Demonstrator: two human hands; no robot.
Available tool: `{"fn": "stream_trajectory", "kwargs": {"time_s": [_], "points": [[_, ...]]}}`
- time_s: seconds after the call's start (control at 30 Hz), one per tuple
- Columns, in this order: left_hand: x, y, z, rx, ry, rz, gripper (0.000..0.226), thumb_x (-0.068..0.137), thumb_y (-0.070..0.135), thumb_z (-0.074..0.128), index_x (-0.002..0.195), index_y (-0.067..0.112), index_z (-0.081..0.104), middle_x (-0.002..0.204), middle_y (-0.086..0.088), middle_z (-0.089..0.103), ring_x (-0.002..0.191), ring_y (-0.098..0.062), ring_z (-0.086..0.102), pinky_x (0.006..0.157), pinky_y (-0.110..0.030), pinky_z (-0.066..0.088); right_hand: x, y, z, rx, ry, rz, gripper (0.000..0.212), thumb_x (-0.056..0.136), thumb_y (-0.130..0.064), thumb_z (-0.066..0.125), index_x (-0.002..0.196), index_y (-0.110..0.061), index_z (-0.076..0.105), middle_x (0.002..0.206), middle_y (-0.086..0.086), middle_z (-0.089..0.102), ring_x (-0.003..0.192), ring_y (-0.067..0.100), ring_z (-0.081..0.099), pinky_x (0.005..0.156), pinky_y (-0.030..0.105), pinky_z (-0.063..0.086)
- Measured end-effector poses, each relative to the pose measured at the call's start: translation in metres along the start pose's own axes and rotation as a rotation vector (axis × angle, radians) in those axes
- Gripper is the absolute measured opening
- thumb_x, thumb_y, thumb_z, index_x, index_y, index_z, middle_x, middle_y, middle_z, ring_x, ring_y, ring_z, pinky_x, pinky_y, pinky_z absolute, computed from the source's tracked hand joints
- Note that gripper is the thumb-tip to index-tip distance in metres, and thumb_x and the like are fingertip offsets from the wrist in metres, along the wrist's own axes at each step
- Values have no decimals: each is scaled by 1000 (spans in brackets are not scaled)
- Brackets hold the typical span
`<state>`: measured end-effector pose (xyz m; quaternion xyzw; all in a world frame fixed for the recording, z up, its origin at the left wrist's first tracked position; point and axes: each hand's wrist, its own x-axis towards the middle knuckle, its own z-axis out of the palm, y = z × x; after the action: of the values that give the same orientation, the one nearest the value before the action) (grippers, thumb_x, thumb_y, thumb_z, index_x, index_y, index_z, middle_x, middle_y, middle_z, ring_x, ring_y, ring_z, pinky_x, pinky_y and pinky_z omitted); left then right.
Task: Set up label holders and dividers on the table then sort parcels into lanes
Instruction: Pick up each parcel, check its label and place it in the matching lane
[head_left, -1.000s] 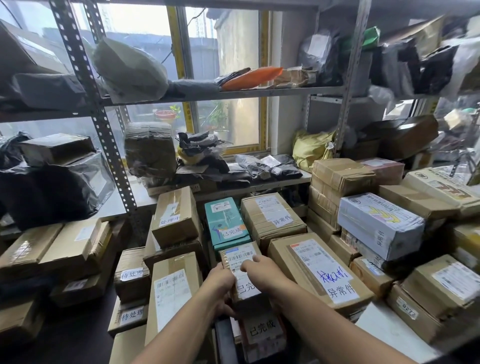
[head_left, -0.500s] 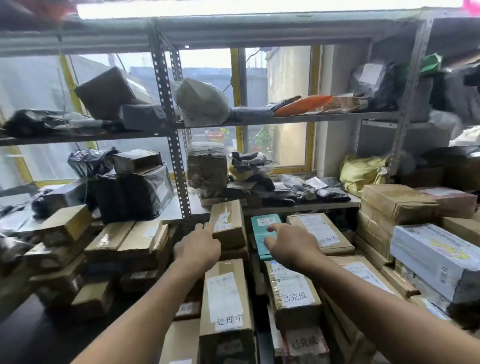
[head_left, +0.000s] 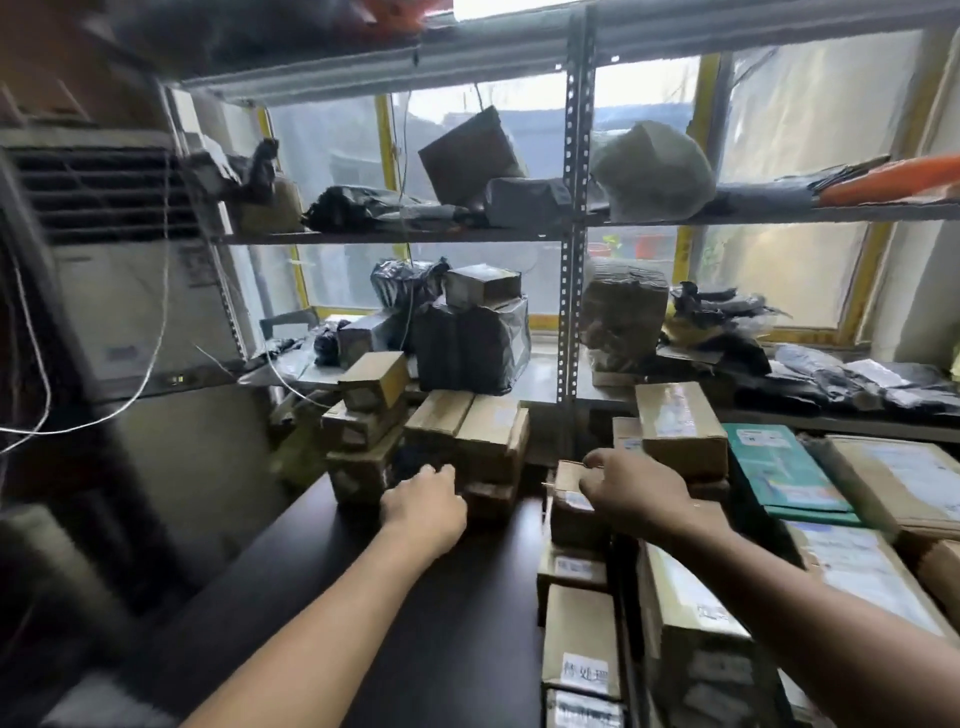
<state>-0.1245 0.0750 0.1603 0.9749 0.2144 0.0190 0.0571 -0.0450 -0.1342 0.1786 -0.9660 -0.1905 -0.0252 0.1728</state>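
My left hand (head_left: 423, 501) hovers over the dark table (head_left: 441, 613) with its fingers loosely curled, just in front of a stack of brown cardboard parcels (head_left: 467, 436); I see nothing in it. My right hand (head_left: 634, 488) holds the top right edge of a small cardboard box (head_left: 569, 501), thumb over its top. That box heads a row of boxes running toward me, one with a white label (head_left: 584, 670). A teal parcel (head_left: 779, 467) lies to the right among larger labelled cartons (head_left: 893, 483).
A metal shelf post (head_left: 571, 260) rises behind the parcels, with bagged and boxed parcels on its shelves. A tall white air conditioner (head_left: 114, 270) with a loose white cable (head_left: 156, 332) stands at the left. More cartons crowd the right edge.
My view has swung left and both hands have moved left with it, from the teal parcel area to the small box and the left stack.
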Motion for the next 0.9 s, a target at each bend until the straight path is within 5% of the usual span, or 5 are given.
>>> {"fn": "stream_trajectory", "kwargs": {"time_s": [0.17,0.4,0.6,0.9], "points": [[0,-98,12,1,-33,-58,38,101,30,37,136,21,46,135,-6,51,121,-33,54,90,-40,42,6,-84,55,-17,-30,-54,32,95,-39,49,119,-29,67,118,0,71,108,24,64,83,31,48],[15,-173,31,-28,-69,-86,42,102,34,35,142,23,43,136,-4,51,119,-29,56,90,-41,46,23,-145,112,14,-138,-32,39,96,-37,46,132,-32,59,128,1,67,118,26,60,88,34,47],[57,-177,41,-55,-83,-64,43,103,36,35,143,24,42,139,-2,51,122,-28,55,90,-40,45,62,-144,133,52,-164,10,38,94,-37,46,129,-33,61,126,1,68,116,26,61,82,34,46],[154,-153,23,-105,-33,-99,44,103,35,36,146,27,43,143,-1,52,127,-27,51,96,-39,43,159,-122,133,199,-171,81,43,95,-38,49,137,-31,57,135,-2,63,121,21,59,95,35,48]]}}
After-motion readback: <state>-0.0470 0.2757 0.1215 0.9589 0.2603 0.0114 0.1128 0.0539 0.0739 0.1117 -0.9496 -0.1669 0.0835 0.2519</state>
